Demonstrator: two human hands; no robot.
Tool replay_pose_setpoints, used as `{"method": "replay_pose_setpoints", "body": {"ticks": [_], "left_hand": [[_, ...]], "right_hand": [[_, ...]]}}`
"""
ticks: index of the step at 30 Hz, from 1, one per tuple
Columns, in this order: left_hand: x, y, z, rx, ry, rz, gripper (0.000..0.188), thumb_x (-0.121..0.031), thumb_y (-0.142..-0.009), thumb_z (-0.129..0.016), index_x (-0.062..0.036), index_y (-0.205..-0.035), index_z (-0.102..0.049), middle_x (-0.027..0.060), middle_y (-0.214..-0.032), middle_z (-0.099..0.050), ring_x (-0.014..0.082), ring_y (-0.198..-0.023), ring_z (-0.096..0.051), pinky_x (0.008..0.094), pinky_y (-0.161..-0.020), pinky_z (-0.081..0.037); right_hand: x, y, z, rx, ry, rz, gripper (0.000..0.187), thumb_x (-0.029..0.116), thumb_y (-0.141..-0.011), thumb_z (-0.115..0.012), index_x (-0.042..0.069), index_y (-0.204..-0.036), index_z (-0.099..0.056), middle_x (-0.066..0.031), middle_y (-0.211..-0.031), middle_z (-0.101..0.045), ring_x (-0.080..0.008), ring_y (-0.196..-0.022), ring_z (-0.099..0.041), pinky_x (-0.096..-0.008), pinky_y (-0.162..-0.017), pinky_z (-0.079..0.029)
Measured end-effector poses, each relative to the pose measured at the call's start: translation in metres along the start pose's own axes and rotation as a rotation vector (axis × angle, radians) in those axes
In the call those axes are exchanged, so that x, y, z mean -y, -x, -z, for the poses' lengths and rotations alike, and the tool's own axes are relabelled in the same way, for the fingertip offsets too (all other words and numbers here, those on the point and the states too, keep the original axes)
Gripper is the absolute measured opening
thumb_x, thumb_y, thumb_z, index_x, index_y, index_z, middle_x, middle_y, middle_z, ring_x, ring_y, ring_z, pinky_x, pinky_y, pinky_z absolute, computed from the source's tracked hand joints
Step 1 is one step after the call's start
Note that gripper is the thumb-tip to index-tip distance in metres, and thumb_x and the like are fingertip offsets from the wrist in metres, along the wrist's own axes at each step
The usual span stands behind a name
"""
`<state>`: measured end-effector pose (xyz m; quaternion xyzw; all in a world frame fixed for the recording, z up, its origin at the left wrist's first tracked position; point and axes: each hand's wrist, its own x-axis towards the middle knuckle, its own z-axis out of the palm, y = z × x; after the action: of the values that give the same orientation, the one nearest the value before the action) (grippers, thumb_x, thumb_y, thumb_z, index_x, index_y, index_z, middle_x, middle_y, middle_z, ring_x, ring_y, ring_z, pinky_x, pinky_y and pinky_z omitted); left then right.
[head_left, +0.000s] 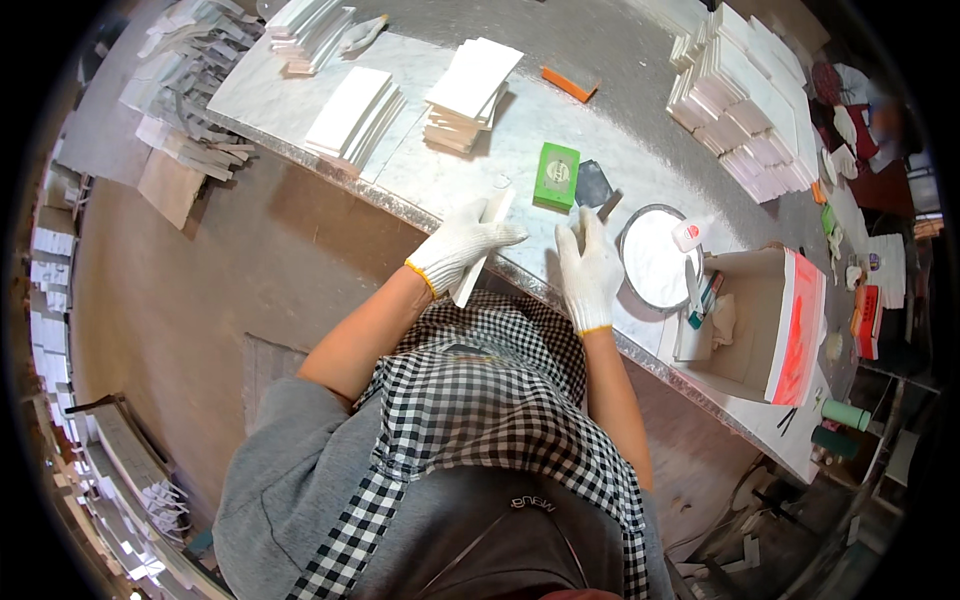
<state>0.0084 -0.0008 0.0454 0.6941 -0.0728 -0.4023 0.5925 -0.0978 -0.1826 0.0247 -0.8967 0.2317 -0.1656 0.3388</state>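
My left hand, in a white knit glove with a yellow cuff, grips a thin white slab, tilted at the table's front edge. My right hand, gloved likewise, hovers over the table edge with its fingers stretched forward; nothing shows in it. Just beyond those fingertips lies a dark grey flat piece, beside a green box. To the right of this hand stands a round pan of white powder. A small white bottle and a flat-bladed tool rest at the pan's right side.
White slabs are piled in a near stack, a middle stack and a tall stack at far right. An orange block lies farther back. On the right, an open carton holds small items. The table's front edge runs before me.
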Motion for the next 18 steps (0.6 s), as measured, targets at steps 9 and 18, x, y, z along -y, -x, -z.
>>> {"method": "replay_pose_setpoints", "body": {"ticks": [9, 18], "left_hand": [[0.015, 0.002, 0.014, -0.001, 0.347, -0.013, 0.051, -0.007, -0.089, -0.069, 0.0047, -0.136, -0.053, 0.0076, -0.096, -0.065, 0.0098, -0.077, -0.060, 0.0246, -0.061, -0.050], [0.000, -0.008, -0.017, -0.117, 0.176, 0.007, 0.050, -0.023, -0.084, -0.078, 0.0034, -0.123, -0.060, 0.0076, -0.092, -0.065, 0.0141, -0.081, -0.062, 0.0302, -0.073, -0.054]], "right_hand": [[0.031, -0.076, -0.034, 0.156, 0.508, -0.076, 0.091, 0.054, -0.084, -0.071, 0.000, -0.149, -0.037, -0.0231, -0.133, -0.058, -0.0397, -0.117, -0.060, -0.0518, -0.092, -0.053], [0.016, -0.073, -0.070, -0.041, 0.468, 0.005, 0.099, 0.054, -0.082, -0.075, -0.005, -0.150, -0.035, -0.0221, -0.129, -0.059, -0.0381, -0.109, -0.061, -0.0479, -0.088, -0.053]]}}
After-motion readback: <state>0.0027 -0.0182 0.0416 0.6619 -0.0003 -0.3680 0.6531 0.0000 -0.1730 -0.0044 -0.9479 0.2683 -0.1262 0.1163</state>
